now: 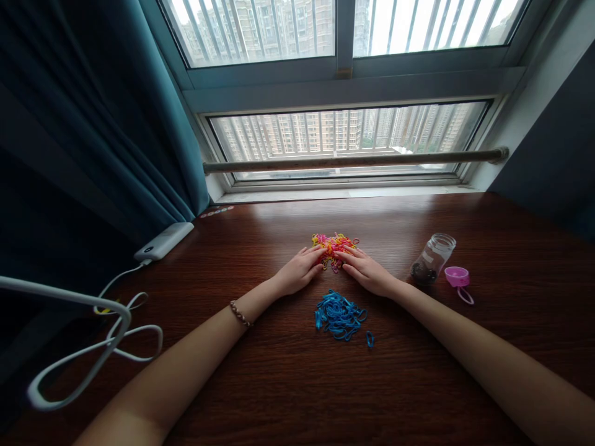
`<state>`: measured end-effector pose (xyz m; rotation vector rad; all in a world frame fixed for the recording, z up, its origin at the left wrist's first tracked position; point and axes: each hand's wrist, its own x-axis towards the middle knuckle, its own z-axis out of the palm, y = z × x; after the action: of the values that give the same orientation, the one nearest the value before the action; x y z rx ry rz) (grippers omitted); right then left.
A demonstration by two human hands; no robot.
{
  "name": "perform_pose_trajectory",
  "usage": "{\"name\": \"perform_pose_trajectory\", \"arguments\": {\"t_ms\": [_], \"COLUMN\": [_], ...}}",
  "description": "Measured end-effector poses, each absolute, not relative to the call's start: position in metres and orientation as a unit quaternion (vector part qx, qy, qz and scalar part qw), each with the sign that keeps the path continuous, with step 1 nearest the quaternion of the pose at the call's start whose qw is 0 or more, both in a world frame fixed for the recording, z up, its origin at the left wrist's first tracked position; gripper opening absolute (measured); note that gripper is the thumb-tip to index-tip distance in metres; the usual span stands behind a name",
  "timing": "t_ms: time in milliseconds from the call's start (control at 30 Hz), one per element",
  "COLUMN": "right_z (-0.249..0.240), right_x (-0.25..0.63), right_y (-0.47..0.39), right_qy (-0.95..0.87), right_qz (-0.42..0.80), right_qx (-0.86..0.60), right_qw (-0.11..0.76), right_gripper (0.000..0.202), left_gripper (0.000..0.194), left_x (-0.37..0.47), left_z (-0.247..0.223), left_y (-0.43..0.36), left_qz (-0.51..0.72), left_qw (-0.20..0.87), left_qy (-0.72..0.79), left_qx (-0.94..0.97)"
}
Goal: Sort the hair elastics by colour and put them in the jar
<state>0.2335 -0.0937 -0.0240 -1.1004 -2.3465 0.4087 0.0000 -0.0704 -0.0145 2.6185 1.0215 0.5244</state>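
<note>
A pile of pink, red and yellow bands (335,245) lies on the brown wooden table (260,384). My left hand (301,270) rests at the pile's left side, its fingers stretched out and touching it. On the right side, my right hand (366,271) also lies with fingers extended onto the bands. Neither hand grasps anything visible. Closer to me sits a heap of blue bands (339,314), with one loose blue band (370,339) to its right.
A clear jar (433,259) with dark contents stands beyond my right forearm, beside a pink lid (457,277) with a loop. At the left are a white device (165,241), a white cable (134,356) and a blue curtain (153,124). A window is behind.
</note>
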Motion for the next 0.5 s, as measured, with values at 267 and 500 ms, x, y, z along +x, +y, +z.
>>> {"name": "perform_pose_trajectory", "arguments": {"t_ms": [267,500], "right_z": [-0.0270,-0.0288], "right_x": [0.2340,0.2343], "right_y": [-0.0915,-0.0883], "right_qy": [-0.850,-0.790], "right_qz": [0.169,0.219], "right_qx": [-0.398,-0.425], "right_qw": [0.300,0.383], "right_gripper": [0.044,0.045], "left_gripper": [0.042,0.041], "left_x": [0.0009,-0.0001], "left_z": [-0.0069,-0.0090], "left_y": [-0.0763,-0.0753], "left_qz": [0.172,0.217], "left_qw": [0.121,0.134], "left_qy": [0.358,0.371], "left_qx": [0.910,0.893]}}
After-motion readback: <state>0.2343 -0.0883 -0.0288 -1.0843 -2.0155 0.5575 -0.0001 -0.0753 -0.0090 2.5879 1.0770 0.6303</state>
